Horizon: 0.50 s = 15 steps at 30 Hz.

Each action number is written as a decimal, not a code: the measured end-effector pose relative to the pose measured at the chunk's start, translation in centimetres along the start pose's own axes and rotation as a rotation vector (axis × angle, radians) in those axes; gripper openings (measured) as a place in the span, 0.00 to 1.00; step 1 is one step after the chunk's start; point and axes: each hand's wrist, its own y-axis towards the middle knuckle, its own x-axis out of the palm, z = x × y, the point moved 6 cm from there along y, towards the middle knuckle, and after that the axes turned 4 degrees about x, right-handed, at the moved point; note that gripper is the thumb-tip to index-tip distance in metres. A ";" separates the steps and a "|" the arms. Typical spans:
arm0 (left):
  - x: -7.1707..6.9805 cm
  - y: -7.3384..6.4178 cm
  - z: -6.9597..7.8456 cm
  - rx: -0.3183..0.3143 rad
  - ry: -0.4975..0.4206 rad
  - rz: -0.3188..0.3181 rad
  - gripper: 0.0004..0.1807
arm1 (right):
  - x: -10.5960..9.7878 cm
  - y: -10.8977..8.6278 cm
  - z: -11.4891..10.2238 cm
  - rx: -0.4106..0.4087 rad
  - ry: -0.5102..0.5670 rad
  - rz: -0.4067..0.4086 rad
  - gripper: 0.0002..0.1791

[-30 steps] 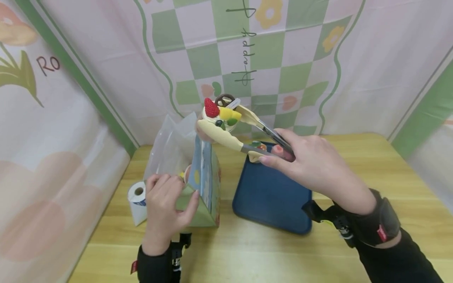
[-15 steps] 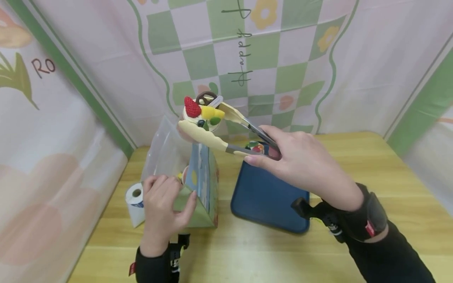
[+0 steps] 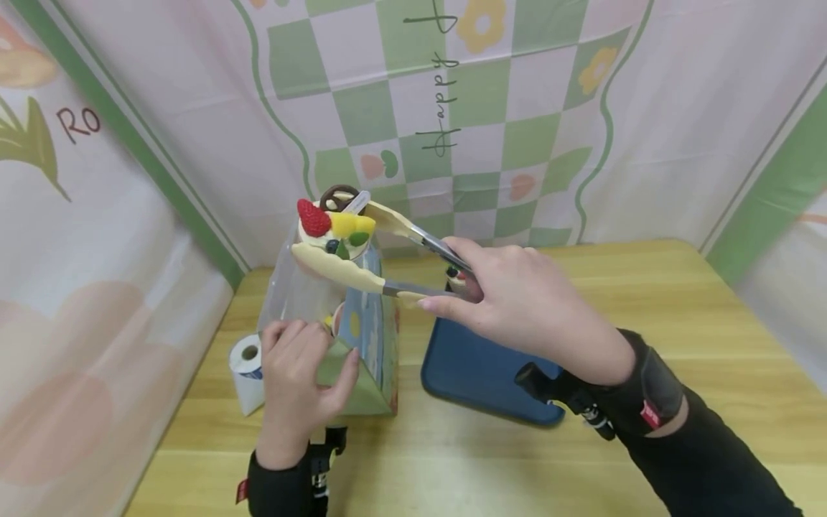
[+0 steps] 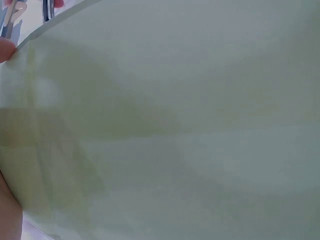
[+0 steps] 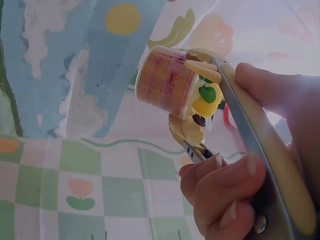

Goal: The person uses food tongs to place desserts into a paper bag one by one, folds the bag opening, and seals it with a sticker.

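My right hand (image 3: pixel 526 301) holds cream-tipped metal tongs (image 3: pixel 339 268). Between the tongs' ends is a clear dessert cup (image 5: pixel 165 82) with layered cake, topped with cream, a red berry (image 3: pixel 314 217), yellow fruit, a leaf and a chocolate ring. In the head view this cup hangs above the back of an upright paper bag (image 3: pixel 373 370); the right wrist view shows it tilted on its side. My left hand (image 3: pixel 297 388) grips the bag's near rim, fingers curled over the edge. Something pink and yellow (image 3: pixel 337 318) shows inside the bag, mostly hidden. The bag's pale green wall (image 4: pixel 175 100) fills the left wrist view.
A dark blue tray (image 3: pixel 474 377) lies right of the bag, partly under my right forearm. Another fruit-topped dessert (image 3: pixel 456 277) behind my right hand is mostly hidden. A white label roll (image 3: pixel 247 373) stands left of the bag. A printed cloth (image 3: pixel 478 122) hangs behind the table.
My right hand has carried the tongs and dessert cup leftward, from beside the bag to over it, and slightly lower in the last half second. My left hand stays on the bag.
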 end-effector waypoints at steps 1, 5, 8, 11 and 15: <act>0.0 0.0 0.0 -0.003 -0.001 -0.002 0.20 | 0.1 0.0 -0.2 -0.008 -0.007 -0.001 0.31; -0.1 -0.1 0.0 -0.007 -0.002 -0.005 0.20 | 0.4 0.0 -0.7 -0.035 -0.024 -0.008 0.32; -0.1 -0.1 0.0 -0.004 -0.003 -0.003 0.21 | 0.5 0.1 -0.9 -0.045 -0.029 -0.007 0.32; 0.0 -0.1 -0.1 -0.005 -0.003 -0.006 0.21 | 0.6 0.1 -1.1 -0.050 -0.037 -0.010 0.32; 0.0 -0.1 -0.1 -0.015 0.002 -0.017 0.21 | 0.9 0.5 -1.5 -0.052 -0.051 -0.019 0.35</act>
